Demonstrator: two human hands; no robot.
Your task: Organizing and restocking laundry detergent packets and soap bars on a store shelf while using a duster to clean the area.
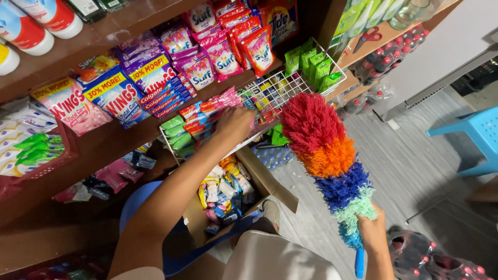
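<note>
Rainbow-coloured feather duster (332,161) sits centre-right of frame — red fluff on top, then orange, blue, pale green, light blue at the base, w/ a blue plastic handle poking out low right. Right hand (374,232) is closed around the handle just under the fluff, duster tilted up and left toward the shelving.

Left hand (233,123) is at frame centre, arm running up from lower left. Knuckles face the camera, fingers curled down into the white wire basket (290,85) among the small sachets (207,110). Can't tell if it actually grips one; fingertips are hidden behind the hand.

Basket hangs on the wooden shelf (104,142) edge, centre to upper right. Green sachets at its right end, pink and red strips beside the hand, green ones at the left end.

Above the basket, upper centre: pink and purple detergent sachet packs (223,52) hanging in rows. Upper left: blue and pink detergent powder bags (116,96), toothpaste boxes (166,96) next to them. Far upper left: white bottles w/ red bands (31,23).

Lower centre — open cardboard box (270,184) on the floor, filled w/ mixed small packets, just below the basket. Blue plastic stool (480,132) at the right edge. Dark bottles w/ red caps (430,256) in shrink wrap, lower right, near the right hand. Red-handled scissors (368,36) on the upper right shelf.
</note>
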